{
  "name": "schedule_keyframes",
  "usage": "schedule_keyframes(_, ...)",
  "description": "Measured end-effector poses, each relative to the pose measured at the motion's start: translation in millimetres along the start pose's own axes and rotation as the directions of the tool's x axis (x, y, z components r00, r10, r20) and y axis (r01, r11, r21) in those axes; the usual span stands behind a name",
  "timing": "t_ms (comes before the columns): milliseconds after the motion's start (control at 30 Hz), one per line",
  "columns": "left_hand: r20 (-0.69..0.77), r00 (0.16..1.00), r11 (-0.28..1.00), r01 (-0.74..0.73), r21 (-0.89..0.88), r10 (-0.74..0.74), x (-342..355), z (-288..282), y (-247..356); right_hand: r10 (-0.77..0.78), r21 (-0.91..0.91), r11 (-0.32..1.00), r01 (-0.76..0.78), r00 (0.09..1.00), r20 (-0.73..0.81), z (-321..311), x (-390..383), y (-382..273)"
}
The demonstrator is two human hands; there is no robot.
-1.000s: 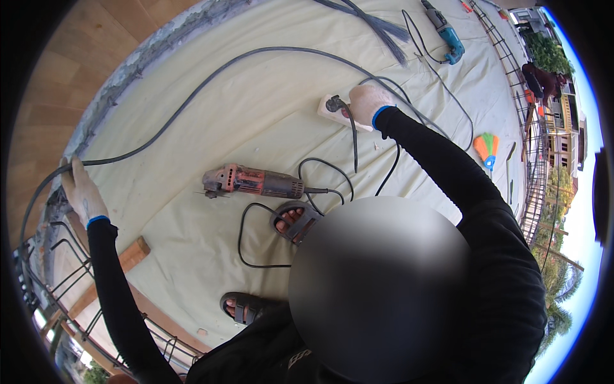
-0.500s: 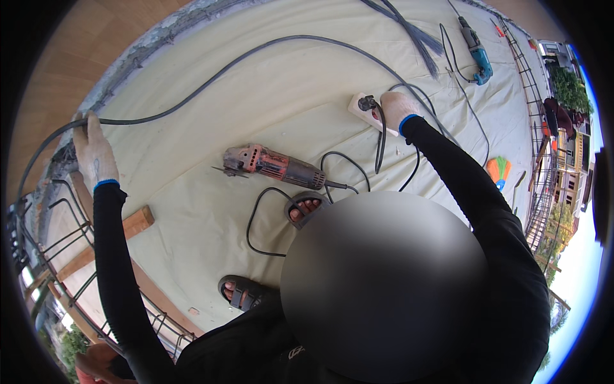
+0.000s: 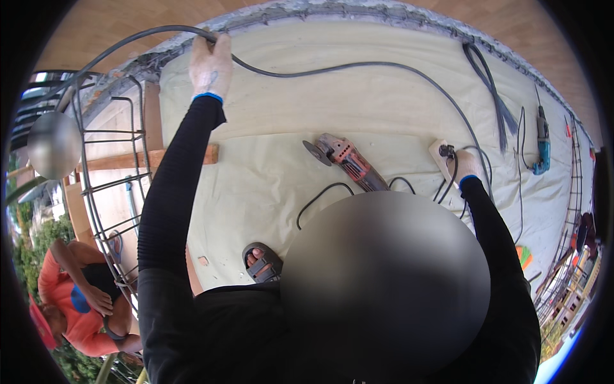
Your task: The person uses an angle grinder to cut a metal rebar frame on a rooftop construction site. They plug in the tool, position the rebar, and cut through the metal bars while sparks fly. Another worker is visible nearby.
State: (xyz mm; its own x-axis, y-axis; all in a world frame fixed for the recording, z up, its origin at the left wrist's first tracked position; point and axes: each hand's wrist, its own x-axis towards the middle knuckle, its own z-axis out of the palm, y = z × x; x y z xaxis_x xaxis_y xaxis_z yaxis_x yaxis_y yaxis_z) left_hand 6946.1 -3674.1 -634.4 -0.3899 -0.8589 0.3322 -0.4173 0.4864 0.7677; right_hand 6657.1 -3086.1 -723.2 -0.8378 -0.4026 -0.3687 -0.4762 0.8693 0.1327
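My left hand [image 3: 211,69], in a pale work glove with a blue cuff, is closed round a thick black cable [image 3: 313,70] near the rough slab edge. From there the cable runs right in a long curve toward my right hand [image 3: 469,168]. That hand, gloved alike, grips a white power strip [image 3: 440,155] with a black plug [image 3: 446,152] in it; its fingers are partly hidden. Between my hands an angle grinder [image 3: 355,163] lies on the cream sheet, its disc toward the upper left and its rear end hidden by a blurred round patch.
A tied bundle of thin wires [image 3: 492,96] and a teal drill [image 3: 542,144] lie to the right. Rebar cages [image 3: 115,185] stand at left, near a wooden board [image 3: 185,157]. A co-worker in orange [image 3: 89,294] crouches beyond them. My sandalled foot [image 3: 261,261] rests on the sheet [image 3: 256,192].
My view has turned left, so the grinder and drill sit further right and the co-worker shows more fully. My left hand has moved along the slab edge with the cable; my right keeps the power strip.
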Motion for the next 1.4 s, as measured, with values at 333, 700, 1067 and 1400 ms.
schedule_keyframes(333, -0.096, 0.971, 0.973, 0.21, -0.1, -0.219, -16.3, -14.0, -1.8, -0.141, 0.47, 0.825, 0.315, 0.918, -0.37, -91.6, -126.6, -136.6)
schedule_keyframes(700, -0.162, 0.713, 0.721, 0.619, -0.31, -0.682, -93.7, -92.3, -38.8, -0.342, 0.273, 0.902, 0.334, 0.939, -0.019, 8.0, -110.8, -258.8)
schedule_keyframes(1067, -0.253, 0.53, 0.573, 0.618, -0.538, -0.809, -130.5, -160.3, -149.8, -0.539, 0.744, 0.568, 0.353, 0.842, 0.011, -48.1, -131.4, -231.6)
schedule_keyframes(1400, -0.098, 0.693, 0.647, 0.6, -0.471, -0.714, -75.9, -150.7, -75.7, -0.709, 0.988, 0.037, 0.152, 0.7, -0.081, -271.1, -197.9, -333.5)
